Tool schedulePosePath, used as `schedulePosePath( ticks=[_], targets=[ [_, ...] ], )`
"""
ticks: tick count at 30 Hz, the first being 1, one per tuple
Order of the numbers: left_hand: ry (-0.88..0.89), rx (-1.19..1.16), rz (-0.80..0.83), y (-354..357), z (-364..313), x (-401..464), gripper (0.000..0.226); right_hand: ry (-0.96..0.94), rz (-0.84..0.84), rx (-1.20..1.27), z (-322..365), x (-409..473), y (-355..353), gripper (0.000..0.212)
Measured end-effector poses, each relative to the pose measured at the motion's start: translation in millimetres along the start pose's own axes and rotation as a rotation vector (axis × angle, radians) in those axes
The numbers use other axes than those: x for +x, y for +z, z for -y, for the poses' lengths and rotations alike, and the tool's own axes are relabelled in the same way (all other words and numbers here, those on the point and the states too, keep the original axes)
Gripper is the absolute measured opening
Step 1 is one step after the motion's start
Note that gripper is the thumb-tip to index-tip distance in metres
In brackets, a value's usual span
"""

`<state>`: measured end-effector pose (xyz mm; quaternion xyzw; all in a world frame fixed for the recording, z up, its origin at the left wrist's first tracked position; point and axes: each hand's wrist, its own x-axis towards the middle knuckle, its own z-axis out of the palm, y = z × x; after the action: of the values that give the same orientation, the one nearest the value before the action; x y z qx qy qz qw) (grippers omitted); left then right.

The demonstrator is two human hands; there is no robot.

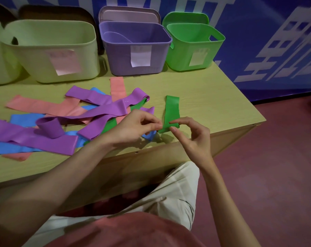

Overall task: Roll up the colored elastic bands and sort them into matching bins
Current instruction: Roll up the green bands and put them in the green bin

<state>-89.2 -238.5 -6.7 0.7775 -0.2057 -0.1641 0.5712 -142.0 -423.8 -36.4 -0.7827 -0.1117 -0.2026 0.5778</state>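
Observation:
A green elastic band lies flat near the table's front right edge. My left hand pinches its near end from the left, and my right hand pinches the same end with thumb and forefinger from the right. To the left sprawls a pile of purple bands, pink bands and blue bands, with another green band under it. At the back stand a green bin, a purple bin holding a purple band, and a pale yellow-green bin.
A partly rolled purple band stands on the pile. Lids lean behind the purple and green bins. The wooden table ends at right, above a reddish floor. A blue printed wall runs behind.

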Motion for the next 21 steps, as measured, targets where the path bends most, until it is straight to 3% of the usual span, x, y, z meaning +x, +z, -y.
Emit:
schedulePosePath(
  ticks=[7,17,21],
  targets=[
    [0.044,-0.096,-0.079,-6,-10,-13,0.014,-0.100,0.015,-0.128,13,0,11,0.007],
    [0.239,-0.076,-0.281,-20,-22,-32,0.020,-0.218,0.023,-0.107,36,23,25,0.012],
    [0.287,-0.064,-0.402,-23,-25,-39,0.021,-0.208,0.046,-0.034,47,24,37,0.005]
  ],
)
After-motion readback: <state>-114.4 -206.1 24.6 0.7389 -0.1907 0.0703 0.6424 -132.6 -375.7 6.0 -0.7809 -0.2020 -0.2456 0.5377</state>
